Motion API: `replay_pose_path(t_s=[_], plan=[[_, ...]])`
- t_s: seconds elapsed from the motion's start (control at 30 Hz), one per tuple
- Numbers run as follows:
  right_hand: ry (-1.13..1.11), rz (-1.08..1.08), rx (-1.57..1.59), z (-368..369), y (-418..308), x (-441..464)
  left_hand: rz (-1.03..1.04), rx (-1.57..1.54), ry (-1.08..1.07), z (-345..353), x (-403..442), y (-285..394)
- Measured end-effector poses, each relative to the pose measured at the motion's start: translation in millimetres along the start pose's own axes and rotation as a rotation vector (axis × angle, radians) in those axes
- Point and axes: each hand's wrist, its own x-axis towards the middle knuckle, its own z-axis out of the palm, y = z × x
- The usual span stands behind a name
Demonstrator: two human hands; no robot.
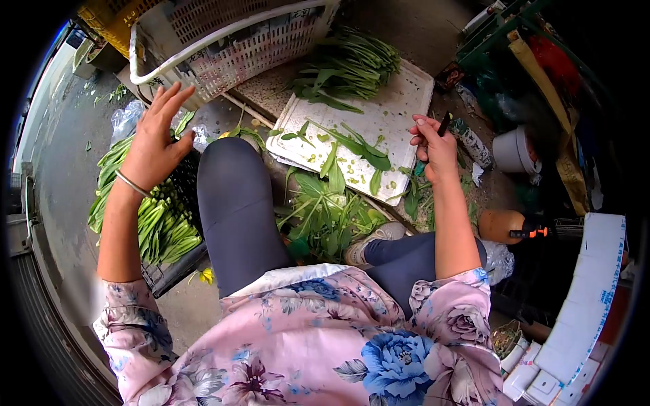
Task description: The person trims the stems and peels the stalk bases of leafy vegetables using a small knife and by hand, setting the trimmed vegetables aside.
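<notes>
My left hand point(157, 139), with a bangle at the wrist, is raised at the left with its fingers apart and nothing in it. Below it, bunches of leafy greens point(166, 227) lie in a black crate point(166, 274). My right hand point(435, 143) is closed around a small dark-handled knife point(444, 124), at the right edge of a white board point(406, 101). The blade is hard to make out. On the board are loose leaves point(369, 152), cut stem bits and a pile of green stalks point(359, 64).
A white plastic basket point(250, 51) stands behind the board. Leaf scraps point(328, 216) lie on the ground before it, between my legs. To the right are a grey bucket point(516, 150), an orange-brown bottle point(500, 225) and a white foam box point(586, 298).
</notes>
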Motion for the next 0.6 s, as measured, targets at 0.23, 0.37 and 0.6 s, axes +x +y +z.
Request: replay_pose_path(t_s=[0.23,0.37,0.6], plan=[[-0.031,0.207,-0.205,-7,37,13,0.340,-0.058,-0.423,66,95,119],[-0.087,0.284,-0.395,-3,93,48,0.406,0.083,-0.747,140,105,131],[0.024,0.077,-0.692,39,188,153,0.452,-0.093,-0.952,158,109,140]])
